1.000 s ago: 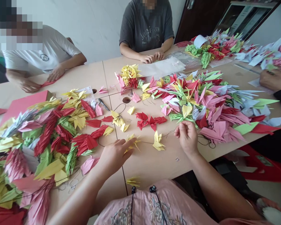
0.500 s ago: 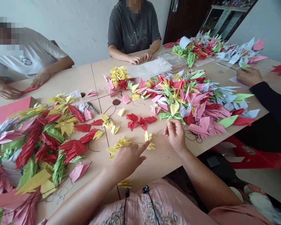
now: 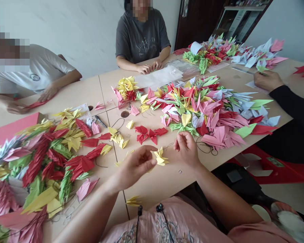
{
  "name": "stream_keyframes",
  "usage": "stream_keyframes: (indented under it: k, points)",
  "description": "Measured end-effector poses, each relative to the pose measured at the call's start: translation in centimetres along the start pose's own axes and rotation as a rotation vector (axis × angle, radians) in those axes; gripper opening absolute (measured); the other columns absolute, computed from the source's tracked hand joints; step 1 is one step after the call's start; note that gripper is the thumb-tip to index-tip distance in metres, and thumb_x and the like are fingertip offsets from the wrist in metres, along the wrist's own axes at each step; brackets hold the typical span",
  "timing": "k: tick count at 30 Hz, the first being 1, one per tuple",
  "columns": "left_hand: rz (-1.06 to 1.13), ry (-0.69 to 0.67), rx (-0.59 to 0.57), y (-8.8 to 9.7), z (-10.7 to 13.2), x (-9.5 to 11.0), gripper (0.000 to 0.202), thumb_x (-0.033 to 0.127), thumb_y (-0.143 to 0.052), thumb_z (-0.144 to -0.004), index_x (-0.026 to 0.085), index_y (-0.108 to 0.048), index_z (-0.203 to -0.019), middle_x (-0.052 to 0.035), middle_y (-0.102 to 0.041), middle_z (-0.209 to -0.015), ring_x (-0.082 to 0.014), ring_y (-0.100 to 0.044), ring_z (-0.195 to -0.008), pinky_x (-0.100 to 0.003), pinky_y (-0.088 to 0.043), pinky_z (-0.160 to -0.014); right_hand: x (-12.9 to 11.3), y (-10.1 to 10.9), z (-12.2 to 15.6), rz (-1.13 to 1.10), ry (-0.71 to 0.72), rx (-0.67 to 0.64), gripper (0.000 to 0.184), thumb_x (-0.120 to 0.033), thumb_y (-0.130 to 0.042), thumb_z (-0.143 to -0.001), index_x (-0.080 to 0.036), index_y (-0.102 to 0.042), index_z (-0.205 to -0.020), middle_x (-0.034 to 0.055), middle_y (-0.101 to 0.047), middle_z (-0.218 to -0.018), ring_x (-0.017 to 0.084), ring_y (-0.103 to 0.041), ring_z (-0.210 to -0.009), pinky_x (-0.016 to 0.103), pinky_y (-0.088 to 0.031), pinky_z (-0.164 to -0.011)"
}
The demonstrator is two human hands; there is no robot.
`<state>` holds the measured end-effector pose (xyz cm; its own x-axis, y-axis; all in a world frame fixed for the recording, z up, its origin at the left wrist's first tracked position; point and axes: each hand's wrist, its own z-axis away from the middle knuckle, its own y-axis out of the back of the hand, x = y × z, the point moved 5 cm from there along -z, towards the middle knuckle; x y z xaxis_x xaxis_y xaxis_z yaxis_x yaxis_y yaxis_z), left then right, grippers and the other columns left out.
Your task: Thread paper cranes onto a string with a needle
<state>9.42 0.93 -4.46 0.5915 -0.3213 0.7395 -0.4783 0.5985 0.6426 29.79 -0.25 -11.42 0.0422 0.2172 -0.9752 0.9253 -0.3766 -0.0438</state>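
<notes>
My right hand [image 3: 186, 148] is closed in a pinch on a thin dark thread [image 3: 169, 145], which runs left to a yellow folded-paper crane [image 3: 161, 157]. Beside that crane, on its left, my left hand [image 3: 135, 166] has its thumb and index finger curved apart; I cannot tell whether a fingertip touches the paper. Behind the left hand, more yellow cranes are mostly hidden. A red group of paper cranes [image 3: 150, 134] lies on the table just beyond both hands.
Large heaps of coloured paper cranes [image 3: 218, 114] lie right and left on the table [image 3: 88, 87]. A pen [image 3: 100, 121] and white plastic bags [image 3: 158, 77] are farther back. Two people sit opposite, and a co-worker's hand [image 3: 268, 80] is at the right.
My left hand has gone from a pointing finger laid over the yellow crane to a curved, parted thumb and index at its left. My right hand stays pinched, nearly in place.
</notes>
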Motion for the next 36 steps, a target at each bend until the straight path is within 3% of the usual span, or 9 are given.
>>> stream_keyframes:
  k: [4, 8, 11, 15, 19, 23, 27, 36]
  points:
    - [0.688, 0.091, 0.211, 3.8, 0.6, 0.7, 0.041, 0.033, -0.047, -0.08, 0.021, -0.055, -0.119, -0.0104, -0.063, -0.103, -0.0207, -0.063, -0.081, -0.034, -0.055, -0.069, -2.9, -2.5, 0.7, -0.065, 0.025, -0.171, 0.017, -0.04, -0.053, -0.098, -0.024, -0.052, -0.091, -0.0067, -0.055, -0.057, 0.01, -0.053, -0.046, 0.02, -0.043, -0.042]
    - [0.936, 0.103, 0.347, 6.0, 2.3, 1.3, 0.043, 0.029, -0.063, -0.065, 0.025, -0.057, -0.107, -0.0062, -0.064, -0.094, -0.0209, -0.065, -0.074, -0.036, -0.058, -0.066, -8.0, -5.7, 0.7, -0.102, 0.093, -0.432, 0.009, -0.032, -0.057, -0.097, -0.024, -0.058, -0.094, -0.0054, -0.057, -0.061, 0.01, -0.054, -0.049, 0.021, -0.046, -0.046]
    - [1.086, 0.003, 0.443, 7.0, 3.7, 1.6, 0.037, 0.031, -0.081, -0.062, 0.026, -0.064, -0.094, -0.0021, -0.064, -0.082, -0.0175, -0.064, -0.064, -0.031, -0.059, -0.056, -12.5, -7.9, 0.3, -0.024, 0.232, -0.619, 0.005, -0.024, -0.057, -0.097, -0.025, -0.058, -0.093, -0.0048, -0.056, -0.066, 0.009, -0.053, -0.052, 0.02, -0.044, -0.048]
    - [1.294, -0.237, 0.51, 8.4, 5.3, 1.6, 0.03, 0.025, -0.092, -0.063, 0.025, -0.073, -0.087, 0.0017, -0.067, -0.084, -0.0106, -0.066, -0.061, -0.02, -0.061, -0.056, -16.1, -9.6, -0.4, -0.004, 0.335, -0.716, 0.008, -0.021, -0.054, -0.099, -0.026, -0.057, -0.093, -0.006, -0.053, -0.065, 0.009, -0.049, -0.05, 0.019, -0.04, -0.045]
    - [1.462, -0.45, 0.422, 9.5, 5.9, 1.5, 0.027, 0.013, -0.086, -0.071, 0.019, -0.075, -0.096, 0.0013, -0.07, -0.087, -0.0074, -0.07, -0.065, -0.013, -0.06, -0.061, -16.5, -10.6, -0.7, 0.109, 0.315, -0.759, 0.009, -0.023, -0.053, -0.1, -0.027, -0.056, -0.092, -0.0076, -0.051, -0.063, 0.006, -0.048, -0.051, 0.016, -0.038, -0.046]
    - [1.752, -0.459, 0.204, 9.1, 5.8, 1.6, 0.023, 0.012, -0.073, -0.085, 0.012, -0.071, -0.108, -0.0031, -0.07, -0.087, -0.0083, -0.071, -0.072, -0.013, -0.061, -0.065, -17.7, -10.9, -0.7, 0.202, 0.373, -0.724, 0.01, -0.025, -0.054, -0.099, -0.028, -0.056, -0.09, -0.0094, -0.051, -0.06, 0.005, -0.046, -0.05, 0.014, -0.036, -0.046]
    - [1.959, -0.463, 0.022, 8.5, 5.9, 2.2, 0.019, 0.014, -0.067, -0.091, 0.012, -0.07, -0.109, -0.006, -0.07, -0.089, -0.0096, -0.072, -0.074, -0.015, -0.062, -0.063, -18.9, -11.3, -0.6, 0.245, 0.437, -0.685, 0.01, -0.025, -0.056, -0.097, -0.028, -0.057, -0.087, -0.0103, -0.05, -0.058, 0.005, -0.041, -0.046, 0.015, -0.032, -0.043]
    - [2.088, -0.4, -0.044, 8.0, 5.2, 1.7, 0.016, 0.018, -0.056, -0.095, 0.016, -0.07, -0.103, -0.0068, -0.066, -0.076, -0.011, -0.065, -0.062, -0.017, -0.06, -0.05, -17.9, -12.2, -0.9, 0.303, 0.489, -0.751, 0.013, -0.016, -0.057, -0.094, -0.026, -0.058, -0.086, -0.0095, -0.062, -0.064, 0.006, -0.053, -0.051, 0.014, -0.041, -0.049]
